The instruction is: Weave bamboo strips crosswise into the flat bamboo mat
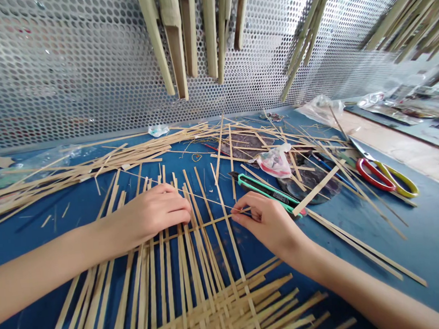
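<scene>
A partly woven mat of pale bamboo strips (205,318) lies in front of me, with long loose strips fanning away from its weave. My left hand (158,211) is palm down over these upright strips, its fingers pressed together and curled onto them; the fingertips are partly hidden. At the right side of the fan, my right hand (266,221) pinches the end of a thin bamboo strip (212,222) between thumb and fingers. This strip runs crosswise through the uprights toward my left hand. Just behind my right hand lies a green-and-black utility knife (270,191).
Scissors (387,175) with red and yellow handles lie at the right. Loose bamboo strips (143,152) spread along the back of the blue table (417,251), among crumpled plastic (274,160) and dark round pieces (311,183). Split bamboo lengths (173,37) hang before a perforated metal panel (65,60).
</scene>
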Action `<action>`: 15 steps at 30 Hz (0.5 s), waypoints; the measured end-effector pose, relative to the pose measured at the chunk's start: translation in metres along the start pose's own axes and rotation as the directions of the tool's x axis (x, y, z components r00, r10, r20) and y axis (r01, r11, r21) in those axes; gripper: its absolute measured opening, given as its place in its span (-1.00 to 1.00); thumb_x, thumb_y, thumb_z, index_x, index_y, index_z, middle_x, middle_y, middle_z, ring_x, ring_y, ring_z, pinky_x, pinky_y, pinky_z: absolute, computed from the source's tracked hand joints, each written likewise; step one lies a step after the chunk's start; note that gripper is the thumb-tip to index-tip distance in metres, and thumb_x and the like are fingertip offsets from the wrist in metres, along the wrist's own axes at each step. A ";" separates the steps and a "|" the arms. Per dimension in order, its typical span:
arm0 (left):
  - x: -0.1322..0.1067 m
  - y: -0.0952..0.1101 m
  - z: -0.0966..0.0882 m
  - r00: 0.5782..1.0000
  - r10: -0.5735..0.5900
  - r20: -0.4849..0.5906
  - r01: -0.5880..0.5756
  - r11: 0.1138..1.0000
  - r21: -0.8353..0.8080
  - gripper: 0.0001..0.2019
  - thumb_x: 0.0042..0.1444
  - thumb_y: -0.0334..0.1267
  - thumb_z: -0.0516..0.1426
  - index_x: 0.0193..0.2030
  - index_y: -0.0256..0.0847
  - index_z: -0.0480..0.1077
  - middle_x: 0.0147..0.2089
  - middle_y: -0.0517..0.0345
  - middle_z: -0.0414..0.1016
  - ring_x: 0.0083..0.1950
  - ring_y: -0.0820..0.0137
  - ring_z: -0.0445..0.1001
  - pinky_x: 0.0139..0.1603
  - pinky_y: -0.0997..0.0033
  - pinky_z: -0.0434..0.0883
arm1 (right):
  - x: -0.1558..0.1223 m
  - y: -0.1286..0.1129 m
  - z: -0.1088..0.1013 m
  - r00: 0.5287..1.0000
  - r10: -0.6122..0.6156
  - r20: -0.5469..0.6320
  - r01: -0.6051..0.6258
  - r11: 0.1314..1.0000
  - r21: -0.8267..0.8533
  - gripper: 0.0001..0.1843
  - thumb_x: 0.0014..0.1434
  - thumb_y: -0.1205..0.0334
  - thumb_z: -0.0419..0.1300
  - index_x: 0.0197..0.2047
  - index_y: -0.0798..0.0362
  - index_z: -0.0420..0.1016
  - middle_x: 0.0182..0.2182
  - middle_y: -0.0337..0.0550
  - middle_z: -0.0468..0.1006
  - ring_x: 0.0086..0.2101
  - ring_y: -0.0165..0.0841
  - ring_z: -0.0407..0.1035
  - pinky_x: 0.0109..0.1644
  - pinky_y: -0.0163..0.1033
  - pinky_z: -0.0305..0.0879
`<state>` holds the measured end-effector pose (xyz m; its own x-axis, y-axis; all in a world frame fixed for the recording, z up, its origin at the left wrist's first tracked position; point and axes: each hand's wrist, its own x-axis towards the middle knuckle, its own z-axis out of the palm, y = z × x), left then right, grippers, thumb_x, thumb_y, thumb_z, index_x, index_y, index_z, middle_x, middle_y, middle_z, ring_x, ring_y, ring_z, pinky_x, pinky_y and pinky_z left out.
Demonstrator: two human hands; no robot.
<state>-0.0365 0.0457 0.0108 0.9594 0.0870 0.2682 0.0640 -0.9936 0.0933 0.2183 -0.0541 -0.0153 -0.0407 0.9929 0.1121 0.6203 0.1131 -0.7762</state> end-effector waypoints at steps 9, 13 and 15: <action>-0.003 0.001 0.000 0.998 0.056 -0.032 -0.054 0.997 0.057 -0.67 0.42 -0.43 -0.21 -0.12 -0.24 0.35 -0.15 0.09 0.52 -0.14 0.41 0.39 0.04 0.32 0.23 | 0.000 0.000 0.000 1.000 -0.005 -0.012 0.005 1.000 -0.010 -0.88 0.12 0.48 0.26 -0.34 0.08 0.53 -0.55 -0.37 0.31 -0.59 -0.49 0.07 -0.50 -0.36 -0.01; -0.005 0.003 -0.001 0.998 0.048 -0.049 -0.044 0.996 0.077 -0.70 0.40 -0.48 -0.17 -0.07 -0.25 0.36 -0.11 0.06 0.53 -0.08 0.40 0.39 0.06 0.30 0.26 | 0.000 0.001 0.000 1.000 -0.010 -0.013 0.010 1.000 -0.011 -0.90 0.14 0.45 0.25 -0.34 0.06 0.52 -0.55 -0.36 0.34 -0.58 -0.48 0.10 -0.51 -0.35 -0.01; -0.006 0.004 -0.003 0.999 0.034 -0.027 -0.032 0.997 0.068 -0.71 0.37 -0.52 -0.15 -0.05 -0.25 0.36 -0.09 0.05 0.53 -0.07 0.39 0.40 0.07 0.29 0.26 | 0.000 0.001 0.000 1.000 -0.008 -0.006 0.008 1.000 -0.015 -0.90 0.15 0.44 0.25 -0.34 0.05 0.52 -0.54 -0.35 0.37 -0.58 -0.48 0.13 -0.51 -0.35 0.00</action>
<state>-0.0424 0.0415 0.0121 0.9534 0.0554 0.2967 0.0518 -0.9985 0.0198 0.2187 -0.0540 -0.0158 -0.0411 0.9917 0.1220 0.6316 0.1204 -0.7659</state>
